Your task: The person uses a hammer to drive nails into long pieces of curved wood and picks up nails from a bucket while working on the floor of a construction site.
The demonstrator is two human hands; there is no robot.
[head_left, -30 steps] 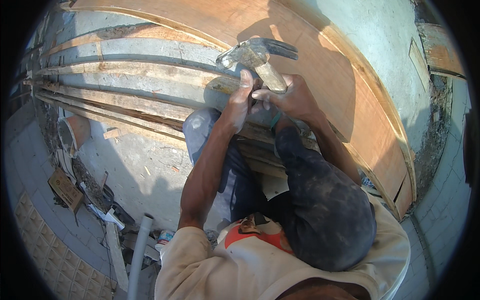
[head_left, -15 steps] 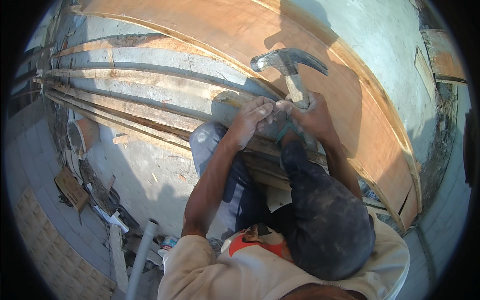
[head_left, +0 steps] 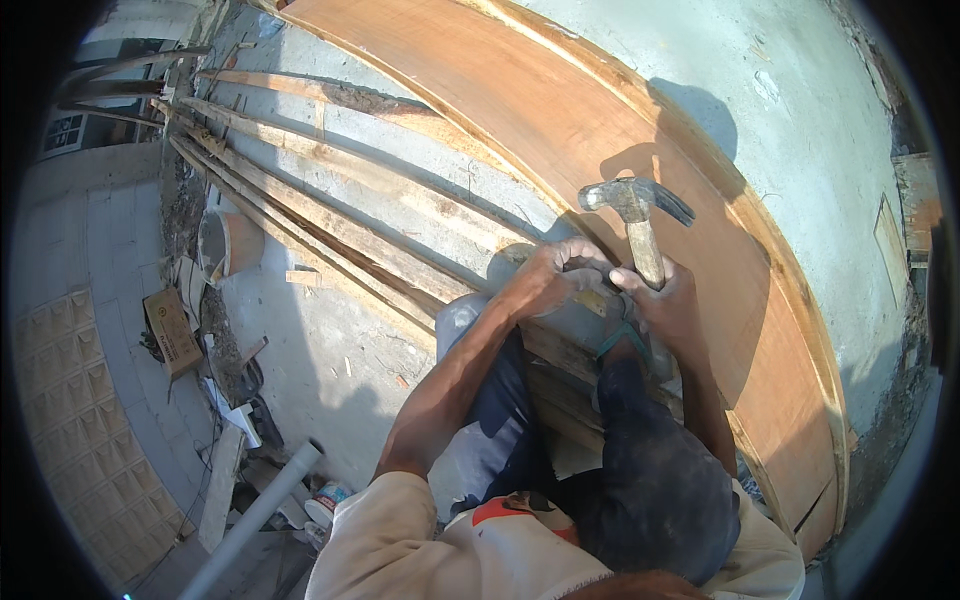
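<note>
In my right hand (head_left: pixel 668 308) is a claw hammer (head_left: pixel 642 235), gripped by its wooden handle, with the dark metal head up and the claw pointing right. My left hand (head_left: pixel 562 280) is close beside it, its dusty fingers curled together near my right thumb. Whatever those fingers pinch is too small to make out. Both hands are over the near edge of a long plywood panel (head_left: pixel 540 120) framed with wooden strips. Below them my foot, with a green sandal strap (head_left: pixel 614 340), rests by the timber.
Several long wooden battens (head_left: pixel 375 182) run to the far left across the concrete floor (head_left: pixel 320 345). Farther left are an orange-brown bucket (head_left: pixel 242 243) and a cardboard box (head_left: pixel 172 332). A grey pipe (head_left: pixel 255 515) lies among scraps at lower left.
The whole view has shifted, so hands and hammer appear lower and farther right. My left fingers have drawn slightly away from my right thumb; the hammer stays in my right hand.
</note>
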